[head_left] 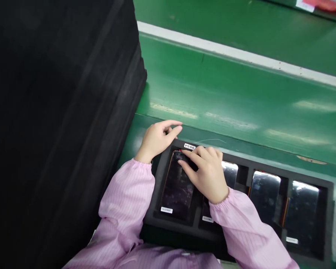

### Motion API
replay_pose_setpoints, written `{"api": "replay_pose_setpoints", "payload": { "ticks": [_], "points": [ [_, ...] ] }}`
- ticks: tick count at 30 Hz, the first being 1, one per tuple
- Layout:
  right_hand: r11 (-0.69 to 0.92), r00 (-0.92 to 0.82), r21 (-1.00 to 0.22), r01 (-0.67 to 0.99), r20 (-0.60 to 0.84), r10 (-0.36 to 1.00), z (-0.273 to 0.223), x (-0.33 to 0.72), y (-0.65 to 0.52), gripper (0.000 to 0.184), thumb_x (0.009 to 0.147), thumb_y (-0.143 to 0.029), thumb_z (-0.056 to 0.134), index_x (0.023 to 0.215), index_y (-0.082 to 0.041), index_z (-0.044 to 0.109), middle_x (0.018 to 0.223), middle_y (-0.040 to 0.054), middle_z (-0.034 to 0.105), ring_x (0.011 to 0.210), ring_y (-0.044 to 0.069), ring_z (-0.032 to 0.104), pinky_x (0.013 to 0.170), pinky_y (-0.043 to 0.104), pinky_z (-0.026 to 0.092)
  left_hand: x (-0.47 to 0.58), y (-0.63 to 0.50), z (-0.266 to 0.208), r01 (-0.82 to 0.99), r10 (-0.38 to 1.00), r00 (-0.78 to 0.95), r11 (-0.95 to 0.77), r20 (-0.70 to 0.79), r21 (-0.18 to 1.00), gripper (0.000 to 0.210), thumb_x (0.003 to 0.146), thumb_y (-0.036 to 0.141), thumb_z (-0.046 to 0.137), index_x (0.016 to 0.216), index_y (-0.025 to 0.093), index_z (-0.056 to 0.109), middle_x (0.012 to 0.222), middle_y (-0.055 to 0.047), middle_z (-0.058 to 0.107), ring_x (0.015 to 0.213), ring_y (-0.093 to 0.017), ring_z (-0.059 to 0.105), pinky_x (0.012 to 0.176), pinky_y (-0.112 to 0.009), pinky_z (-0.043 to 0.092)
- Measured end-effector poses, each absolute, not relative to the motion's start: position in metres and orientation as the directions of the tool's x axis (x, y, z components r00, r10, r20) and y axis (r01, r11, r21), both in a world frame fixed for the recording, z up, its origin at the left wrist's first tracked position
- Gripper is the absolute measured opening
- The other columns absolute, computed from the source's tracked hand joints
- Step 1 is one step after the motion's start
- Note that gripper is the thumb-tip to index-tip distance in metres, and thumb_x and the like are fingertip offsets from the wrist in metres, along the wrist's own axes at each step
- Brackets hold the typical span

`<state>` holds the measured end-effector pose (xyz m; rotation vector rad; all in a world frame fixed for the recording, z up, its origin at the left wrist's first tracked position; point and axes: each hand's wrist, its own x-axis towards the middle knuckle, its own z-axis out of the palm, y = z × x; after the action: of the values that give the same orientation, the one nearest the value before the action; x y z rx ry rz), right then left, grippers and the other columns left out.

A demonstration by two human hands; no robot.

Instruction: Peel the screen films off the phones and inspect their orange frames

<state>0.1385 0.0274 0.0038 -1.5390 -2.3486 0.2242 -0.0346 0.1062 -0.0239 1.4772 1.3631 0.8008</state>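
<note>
A black foam tray [268, 164] holds several smartphones with dark, glossy screens. My right hand [208, 172] is over the leftmost phone [175, 186], thumb and index finger apart at its top end. The index fingertip is beside a small red spot [180, 150] on the phone's upper edge; whether it grips this I cannot make out. My left hand [158, 138] hovers by the tray's upper left corner, its index finger and thumb stretched out with a narrow gap and nothing visible between them. My right hand and sleeve partly cover the second phone [230, 172].
A tall stack of black foam trays [72, 112] rises on the left. Beyond the tray lies a green work surface [212, 89] crossed by a white strip [240, 54]. A white label [189, 146] is on the tray's rim. Something red [327, 5] lies at the far right.
</note>
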Motion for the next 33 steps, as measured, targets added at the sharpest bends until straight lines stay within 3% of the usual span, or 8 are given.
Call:
{"api": "replay_pose_setpoints", "payload": {
  "ticks": [6, 9, 12, 19, 28, 31, 33],
  "points": [
    [0.46, -0.418, -0.483, 0.745, 0.198, 0.886, 0.01, 0.155, 0.033, 0.007, 0.091, -0.02, 0.063, 0.087, -0.021, 0.068, 0.094, 0.0022, 0.068, 0.084, 0.017, 0.058, 0.08, 0.036, 0.041, -0.036, 0.106, -0.019, 0.344, 0.978, 0.164, 0.067, -0.131, 0.936, 0.027, 0.094, 0.031, 0.051, 0.107, 0.025, 0.074, 0.071, 0.002, 0.072, 0.072, -0.013, 0.068, 0.068, -0.023, 0.046],
    [0.496, -0.506, -0.609, 0.619, 0.175, 0.845, 0.016, 0.171, 0.038, 0.012, 0.088, -0.012, 0.057, 0.082, -0.02, 0.062, 0.098, 0.0023, 0.069, 0.098, 0.018, 0.066, 0.095, 0.037, 0.05, -0.037, 0.106, -0.02, 0.362, 0.981, 0.16, 0.048, -0.112, 0.931, 0.027, 0.094, 0.03, 0.051, 0.105, 0.024, 0.075, 0.071, 0.002, 0.073, 0.075, -0.014, 0.068, 0.07, -0.024, 0.046],
    [0.467, -0.532, -0.684, 0.56, 0.135, 0.836, 0.021, 0.184, 0.04, 0.013, 0.084, -0.009, 0.055, 0.079, -0.021, 0.056, 0.087, -0.0016, 0.07, 0.103, 0.018, 0.069, 0.108, 0.04, 0.048, -0.036, 0.106, -0.021, 0.365, 0.982, 0.161, 0.032, -0.097, 0.93, 0.026, 0.094, 0.028, 0.051, 0.104, 0.022, 0.075, 0.072, 0.002, 0.073, 0.077, -0.015, 0.069, 0.073, -0.024, 0.047],
    [0.426, -0.511, -0.688, 0.587, 0.092, 0.854, 0.021, 0.188, 0.041, 0.012, 0.079, -0.01, 0.056, 0.074, -0.02, 0.051, 0.092, -0.0009, 0.072, 0.097, 0.019, 0.071, 0.108, 0.042, 0.049, -0.035, 0.106, -0.022, 0.338, 0.984, 0.163, 0.019, -0.078, 0.941, 0.023, 0.094, 0.026, 0.052, 0.097, 0.02, 0.074, 0.087, 0.002, 0.074, 0.074, -0.012, 0.068, 0.071, -0.022, 0.047],
    [0.387, -0.484, -0.751, 0.536, 0.102, 0.869, 0.019, 0.191, 0.044, 0.017, 0.077, -0.01, 0.057, 0.068, -0.021, 0.047, 0.096, 0.0005, 0.073, 0.092, 0.018, 0.071, 0.103, 0.039, 0.05, -0.035, 0.105, -0.019, 0.372, 0.985, 0.145, 0.037, -0.098, 0.928, 0.029, 0.094, 0.033, 0.054, 0.075, 0.017, 0.069, 0.072, 0.001, 0.071, 0.07, -0.013, 0.067, 0.066, -0.023, 0.046],
    [0.438, -0.511, -0.721, 0.536, 0.136, 0.849, 0.021, 0.186, 0.041, 0.018, 0.078, -0.008, 0.057, 0.069, -0.019, 0.046, 0.095, 0.0009, 0.072, 0.094, 0.017, 0.07, 0.103, 0.039, 0.044, -0.034, 0.104, -0.017, 0.36, 0.983, 0.135, 0.072, -0.128, 0.93, 0.029, 0.093, 0.035, 0.055, 0.074, 0.018, 0.068, 0.07, 0.001, 0.071, 0.068, -0.013, 0.067, 0.064, -0.023, 0.046],
    [0.5, -0.534, -0.646, 0.576, 0.165, 0.829, 0.024, 0.176, 0.034, 0.014, 0.082, -0.008, 0.057, 0.076, -0.019, 0.051, 0.09, 0.0001, 0.071, 0.083, 0.014, 0.068, 0.095, 0.037, 0.042, -0.034, 0.103, -0.016, 0.357, 0.981, 0.133, 0.087, -0.143, 0.93, 0.03, 0.093, 0.036, 0.056, 0.073, 0.018, 0.068, 0.068, 0.001, 0.07, 0.067, -0.013, 0.067, 0.063, -0.023, 0.045]
  ]
}}
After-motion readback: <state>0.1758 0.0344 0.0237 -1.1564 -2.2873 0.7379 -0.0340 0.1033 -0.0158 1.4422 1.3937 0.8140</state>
